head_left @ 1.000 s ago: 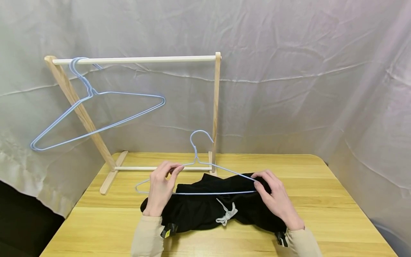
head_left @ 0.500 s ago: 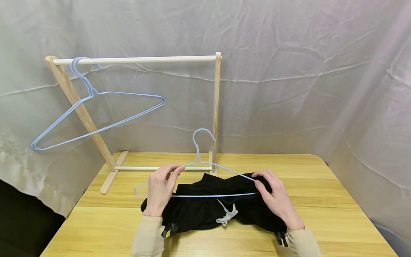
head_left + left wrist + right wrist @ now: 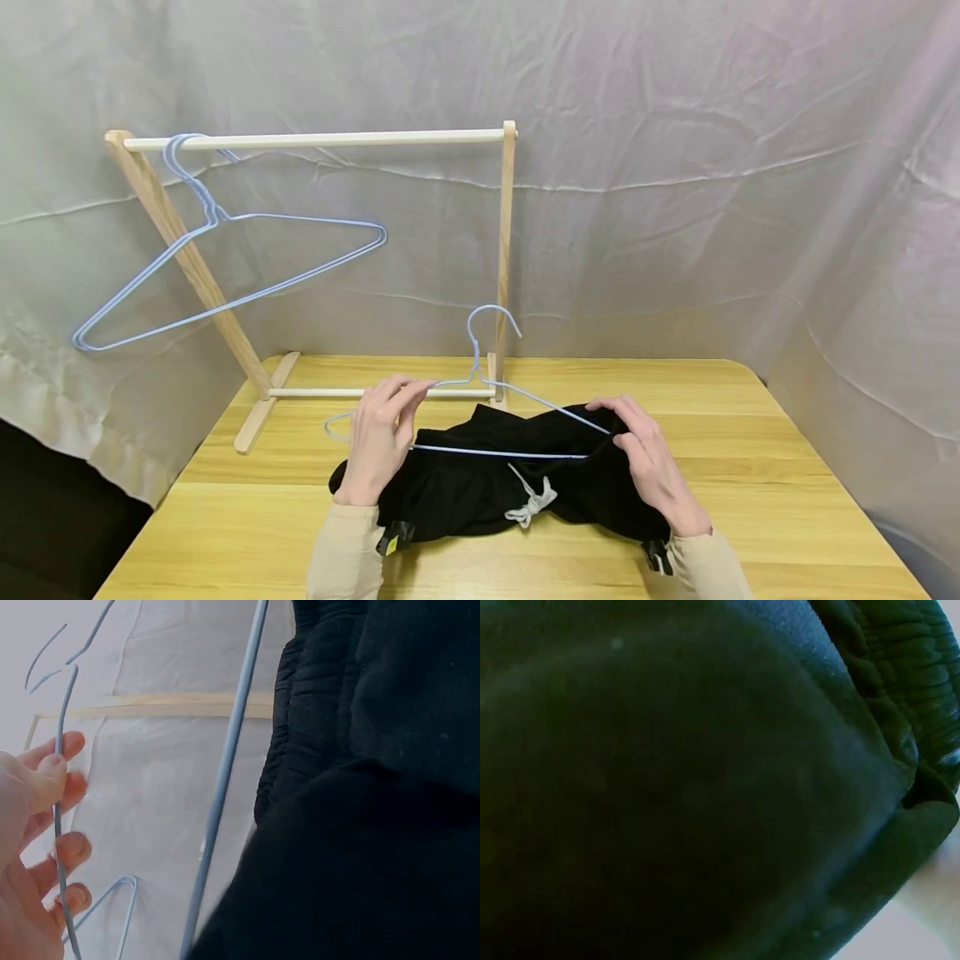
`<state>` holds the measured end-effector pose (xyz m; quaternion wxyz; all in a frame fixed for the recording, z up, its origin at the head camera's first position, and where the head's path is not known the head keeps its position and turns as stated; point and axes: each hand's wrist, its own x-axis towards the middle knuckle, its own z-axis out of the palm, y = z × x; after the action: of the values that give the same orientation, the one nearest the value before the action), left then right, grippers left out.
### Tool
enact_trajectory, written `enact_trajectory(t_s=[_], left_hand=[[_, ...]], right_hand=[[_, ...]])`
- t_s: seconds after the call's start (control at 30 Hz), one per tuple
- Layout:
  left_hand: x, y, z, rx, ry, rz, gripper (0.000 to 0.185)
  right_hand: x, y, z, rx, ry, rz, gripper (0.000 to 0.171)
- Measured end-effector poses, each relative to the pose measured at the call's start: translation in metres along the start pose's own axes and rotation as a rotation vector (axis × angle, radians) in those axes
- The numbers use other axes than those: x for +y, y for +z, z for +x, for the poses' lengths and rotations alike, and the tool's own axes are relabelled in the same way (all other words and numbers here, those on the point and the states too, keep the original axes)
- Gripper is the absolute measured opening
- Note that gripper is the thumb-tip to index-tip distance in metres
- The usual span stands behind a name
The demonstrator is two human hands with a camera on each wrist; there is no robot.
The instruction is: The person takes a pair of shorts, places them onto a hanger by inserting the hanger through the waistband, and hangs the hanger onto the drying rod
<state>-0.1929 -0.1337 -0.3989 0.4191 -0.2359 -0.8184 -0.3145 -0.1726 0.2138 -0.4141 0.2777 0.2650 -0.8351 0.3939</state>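
Two hands work mid-table, near the front edge: left hand (image 3: 378,446) pinches the blue hanger (image 3: 480,417) by its left shoulder wire, right hand (image 3: 648,462) grips the black shorts (image 3: 480,492) over the hanger's right end (half threaded, not yet on the rack (image 3: 315,139)).

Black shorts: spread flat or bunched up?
Bunched. The black shorts lie crumpled on the table, waistband gathered, white drawstring tied in front; both hands hold them around the blue wire hanger.
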Motion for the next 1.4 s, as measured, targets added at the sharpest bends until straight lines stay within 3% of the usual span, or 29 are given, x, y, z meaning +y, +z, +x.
enact_trajectory(t_s=[0.27, 0.6, 0.97, 1.23, 1.4], left_hand=[[0.005, 0.003, 0.003, 0.011, -0.015, -0.009, 0.021], [0.012, 0.014, 0.001, -0.019, 0.072, -0.069, 0.027], [0.023, 0.023, -0.001, -0.068, 0.028, -0.112, 0.011], [0.027, 0.03, -0.002, -0.037, 0.092, -0.206, 0.013], [0.031, 0.034, -0.003, -0.029, 0.121, -0.206, 0.017]], right_hand=[[0.0, 0.001, 0.0, 0.034, 0.016, 0.038, 0.06], [0.001, -0.001, 0.0, -0.011, 0.042, 0.072, 0.057], [-0.004, 0.001, 0.002, 0.028, -0.001, 0.097, 0.059], [-0.005, 0.001, 0.002, 0.04, -0.035, 0.124, 0.057], [-0.008, 0.001, 0.004, 0.036, -0.061, 0.154, 0.055]])
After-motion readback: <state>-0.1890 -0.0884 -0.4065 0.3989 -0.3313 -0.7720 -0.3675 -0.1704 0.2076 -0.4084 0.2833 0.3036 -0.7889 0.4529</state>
